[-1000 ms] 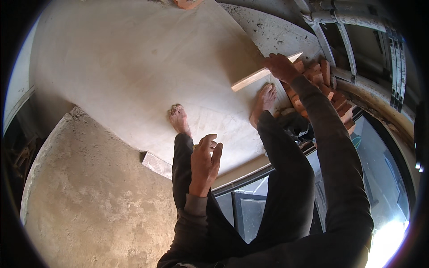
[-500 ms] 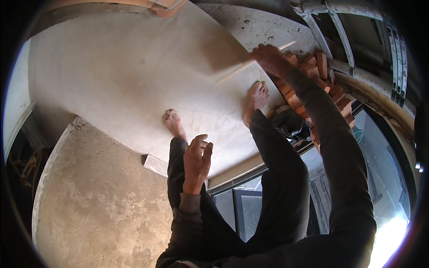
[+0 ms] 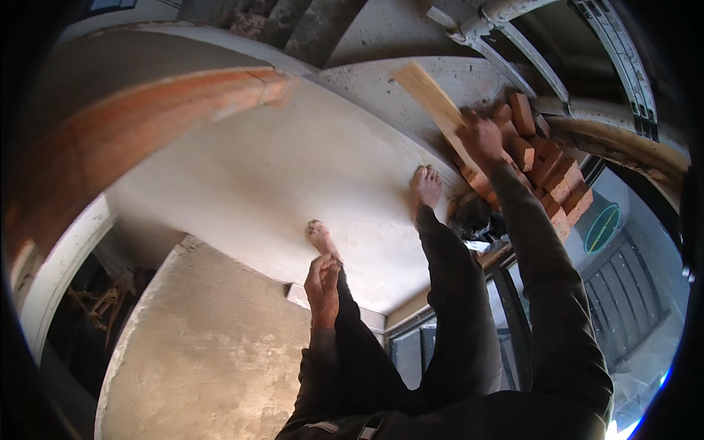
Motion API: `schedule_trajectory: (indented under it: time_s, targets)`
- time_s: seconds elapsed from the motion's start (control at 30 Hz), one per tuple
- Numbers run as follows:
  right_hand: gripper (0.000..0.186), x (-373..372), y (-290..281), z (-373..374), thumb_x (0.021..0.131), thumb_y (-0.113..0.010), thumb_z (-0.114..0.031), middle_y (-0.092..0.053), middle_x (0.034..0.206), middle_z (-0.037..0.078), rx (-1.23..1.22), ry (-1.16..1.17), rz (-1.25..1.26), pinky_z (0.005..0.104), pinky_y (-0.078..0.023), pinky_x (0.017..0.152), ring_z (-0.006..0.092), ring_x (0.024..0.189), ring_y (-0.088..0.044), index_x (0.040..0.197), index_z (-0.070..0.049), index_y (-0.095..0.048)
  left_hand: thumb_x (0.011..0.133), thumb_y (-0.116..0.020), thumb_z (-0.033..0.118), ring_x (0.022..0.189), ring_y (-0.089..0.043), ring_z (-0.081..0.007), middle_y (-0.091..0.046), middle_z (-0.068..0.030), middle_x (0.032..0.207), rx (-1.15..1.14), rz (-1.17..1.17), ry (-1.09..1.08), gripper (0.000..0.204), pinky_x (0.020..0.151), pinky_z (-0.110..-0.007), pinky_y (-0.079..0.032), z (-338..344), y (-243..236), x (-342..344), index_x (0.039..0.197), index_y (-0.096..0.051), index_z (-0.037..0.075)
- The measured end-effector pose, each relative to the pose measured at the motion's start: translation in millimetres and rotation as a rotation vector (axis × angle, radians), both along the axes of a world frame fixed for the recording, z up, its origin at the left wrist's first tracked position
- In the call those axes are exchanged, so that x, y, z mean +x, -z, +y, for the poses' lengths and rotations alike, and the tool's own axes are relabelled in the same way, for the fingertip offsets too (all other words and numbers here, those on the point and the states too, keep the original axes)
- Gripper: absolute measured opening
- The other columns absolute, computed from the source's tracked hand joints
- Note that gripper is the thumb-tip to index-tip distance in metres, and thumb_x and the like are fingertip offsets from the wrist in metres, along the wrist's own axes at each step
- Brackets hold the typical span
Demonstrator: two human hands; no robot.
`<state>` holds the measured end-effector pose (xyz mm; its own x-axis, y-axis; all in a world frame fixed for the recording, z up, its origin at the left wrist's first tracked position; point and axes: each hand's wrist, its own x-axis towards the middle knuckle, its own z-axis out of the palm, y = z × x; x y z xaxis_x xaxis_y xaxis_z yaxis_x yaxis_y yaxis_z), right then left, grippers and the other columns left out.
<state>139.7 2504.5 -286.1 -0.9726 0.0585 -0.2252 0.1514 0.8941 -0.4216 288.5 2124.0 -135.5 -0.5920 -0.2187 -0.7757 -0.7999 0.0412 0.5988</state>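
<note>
My right hand [image 3: 482, 139] is closed on a pale wooden board [image 3: 429, 92], which slants up and left from it, beside a pile of red bricks [image 3: 557, 183]. My left hand [image 3: 322, 290] hangs over my left leg, fingers loosely bent and apart, with nothing visible in it. My bare left foot [image 3: 320, 236] and right foot [image 3: 427, 187] are on a smooth pale grey surface [image 3: 242, 176], the right one near its edge by the bricks.
A rough beige ledge [image 3: 191, 330] is lower left; an orange beam-like edge [image 3: 161, 110] crosses upper left. Metal ladder-like frames [image 3: 616, 66] are upper right. A dark bundle [image 3: 469, 216] lies below the bricks. Glass panes [image 3: 623, 308] and a green round object [image 3: 601, 227] appear at right.
The board has swung from slanting up-right to slanting up-left in my right hand. My view has shifted, bringing the orange edge and more of the upper area into sight.
</note>
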Motion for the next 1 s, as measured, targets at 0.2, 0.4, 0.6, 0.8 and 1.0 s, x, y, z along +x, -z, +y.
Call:
schedule_trajectory:
  time_s: [0.2,0.4,0.6,0.8,1.0]
  targets:
    - [0.021,82,-38,80,0.071,-0.064,-0.017,-0.062,0.071,0.016,-0.568,0.493,-0.178,0.0379,-0.046,0.066,0.0272,0.069,-0.059,0.080,0.002,-0.064,0.091,-0.059,0.022,0.104,-0.058,-0.0216,-0.061,-0.0144,0.108,-0.321,-0.006,0.319,0.035,0.091,-0.032,-0.046,-19,-59,-3,0.114,-0.054,-0.004]
    - [0.046,89,-104,89,0.068,-0.059,-0.010,-0.065,0.097,0.007,-0.751,0.579,-0.344,0.0320,-0.046,0.079,0.0150,0.086,-0.057,0.112,0.002,-0.059,0.090,-0.056,0.016,0.081,-0.058,-0.0126,-0.063,-0.0081,0.091,-0.450,-0.104,0.324,0.026,0.071,-0.025,-0.048,-40,-100,25,0.107,-0.060,-0.003]
    - [0.051,94,-94,95,0.066,-0.056,-0.008,-0.065,0.097,0.009,-0.795,0.577,-0.340,0.0316,-0.046,0.080,0.0172,0.086,-0.057,0.116,0.002,-0.057,0.086,-0.060,0.013,0.087,-0.064,-0.0186,-0.065,-0.0135,0.098,-0.384,-0.180,0.376,0.031,0.075,-0.030,-0.051,-56,-91,47,0.112,-0.057,-0.004]
    - [0.034,94,-112,84,0.070,-0.061,-0.011,-0.058,0.093,0.015,-0.628,0.525,-0.313,0.0365,-0.045,0.079,0.0254,0.086,-0.057,0.102,0.000,-0.060,0.089,-0.059,0.021,0.088,-0.063,-0.0178,-0.064,-0.0123,0.098,-0.272,-0.157,0.427,0.034,0.075,-0.029,-0.050,-57,-75,14,0.114,-0.055,-0.003]
    - [0.034,146,-95,94,0.073,-0.062,-0.015,-0.060,0.092,0.012,-0.444,0.384,-0.041,0.0363,-0.047,0.075,0.0232,0.081,-0.057,0.104,-0.001,-0.057,0.089,-0.059,0.019,0.084,-0.064,-0.0164,-0.065,-0.0090,0.095,-0.274,-0.083,0.429,0.032,0.070,-0.028,-0.051,-82,-67,-17,0.113,-0.057,-0.001]
